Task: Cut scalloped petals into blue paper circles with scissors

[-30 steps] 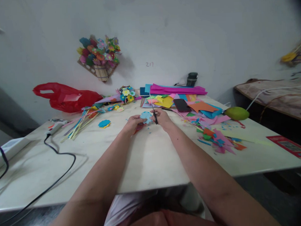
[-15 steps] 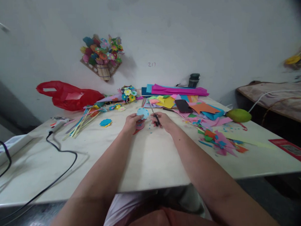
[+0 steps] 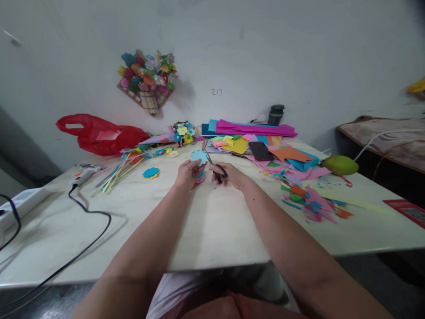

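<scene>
Between the thumb and fingers of my left hand (image 3: 187,173) is a light blue paper flower (image 3: 199,156) with a scalloped edge. My right hand (image 3: 228,174) grips black-handled scissors (image 3: 220,173); their blades point up and left, close to the flower's right edge. Below the flower, a pink piece (image 3: 200,177) shows beside my left fingers, partly hidden by them. To the left, blue and yellow flower cut-outs (image 3: 151,173) lie stacked on the white table (image 3: 215,229).
Paper scraps (image 3: 315,200), a phone (image 3: 261,151) and coloured sheets (image 3: 253,128) lie right and behind. A green fruit (image 3: 340,165) sits at the right edge. Leftward are a glue gun (image 3: 85,175) with its cord, a power strip (image 3: 21,208), paper strips (image 3: 117,172) and a red bag (image 3: 103,135).
The scissors have turned, their blades now leaning left toward the flower instead of standing nearly upright. The flower has shifted slightly in my left hand. The whole view has moved a little.
</scene>
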Action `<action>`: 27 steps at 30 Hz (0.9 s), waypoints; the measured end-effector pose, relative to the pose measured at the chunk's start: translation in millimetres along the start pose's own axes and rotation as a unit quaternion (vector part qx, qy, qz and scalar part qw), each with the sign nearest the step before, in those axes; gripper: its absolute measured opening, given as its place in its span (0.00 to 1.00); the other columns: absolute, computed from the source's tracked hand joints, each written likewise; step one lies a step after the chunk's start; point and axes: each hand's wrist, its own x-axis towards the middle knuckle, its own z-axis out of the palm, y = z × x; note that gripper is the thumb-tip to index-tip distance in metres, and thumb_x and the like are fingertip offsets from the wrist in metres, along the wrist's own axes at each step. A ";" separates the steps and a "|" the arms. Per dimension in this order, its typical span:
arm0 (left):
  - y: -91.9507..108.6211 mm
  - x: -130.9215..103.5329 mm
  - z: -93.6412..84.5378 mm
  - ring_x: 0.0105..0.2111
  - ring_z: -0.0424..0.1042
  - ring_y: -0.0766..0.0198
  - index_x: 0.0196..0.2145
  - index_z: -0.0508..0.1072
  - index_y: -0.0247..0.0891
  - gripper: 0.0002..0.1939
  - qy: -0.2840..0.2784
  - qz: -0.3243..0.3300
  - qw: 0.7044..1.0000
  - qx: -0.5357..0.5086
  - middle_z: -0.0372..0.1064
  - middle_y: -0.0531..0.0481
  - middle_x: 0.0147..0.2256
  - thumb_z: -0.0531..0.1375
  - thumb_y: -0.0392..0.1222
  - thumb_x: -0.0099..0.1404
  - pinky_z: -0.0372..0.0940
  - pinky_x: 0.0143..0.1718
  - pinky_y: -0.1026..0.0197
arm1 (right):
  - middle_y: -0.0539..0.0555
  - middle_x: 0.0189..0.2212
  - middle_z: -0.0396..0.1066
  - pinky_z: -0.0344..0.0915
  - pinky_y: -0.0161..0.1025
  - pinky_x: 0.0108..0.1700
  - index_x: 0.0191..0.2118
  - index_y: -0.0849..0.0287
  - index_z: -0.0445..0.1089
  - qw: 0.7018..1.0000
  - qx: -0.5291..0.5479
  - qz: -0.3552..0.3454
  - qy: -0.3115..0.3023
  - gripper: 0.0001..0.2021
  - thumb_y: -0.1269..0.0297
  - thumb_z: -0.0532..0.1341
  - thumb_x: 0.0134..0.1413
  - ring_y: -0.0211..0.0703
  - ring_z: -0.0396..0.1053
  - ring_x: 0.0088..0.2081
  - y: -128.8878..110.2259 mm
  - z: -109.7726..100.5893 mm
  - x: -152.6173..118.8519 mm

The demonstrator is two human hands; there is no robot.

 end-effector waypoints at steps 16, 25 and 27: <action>-5.5 -2.0 11.2 0.23 0.75 0.67 0.27 0.70 0.35 0.12 0.028 -0.026 0.997 -0.068 0.74 0.51 0.25 0.66 0.22 0.54 0.70 0.27 0.68 | 0.49 0.22 0.74 0.52 0.29 0.16 0.36 0.60 0.70 1.000 -0.002 0.009 0.015 0.13 0.54 0.63 0.63 0.33 0.68 0.19 3.0 5.1 3.5; -6.1 -3.9 12.4 0.25 0.75 0.68 0.27 0.70 0.34 0.11 0.025 -0.016 0.998 -0.059 0.74 0.50 0.27 0.66 0.22 0.56 0.69 0.31 0.67 | 0.49 0.22 0.73 0.53 0.27 0.15 0.37 0.60 0.70 1.000 -0.002 0.000 0.014 0.15 0.51 0.62 0.64 0.32 0.68 0.19 7.0 4.9 6.6; -6.6 -3.5 12.2 0.25 0.75 0.68 0.27 0.70 0.34 0.10 0.023 -0.014 0.998 -0.054 0.74 0.49 0.28 0.64 0.22 0.58 0.69 0.32 0.66 | 0.49 0.22 0.72 0.53 0.27 0.15 0.36 0.60 0.70 1.000 0.000 -0.004 0.015 0.15 0.51 0.63 0.64 0.33 0.68 0.19 6.8 5.4 6.5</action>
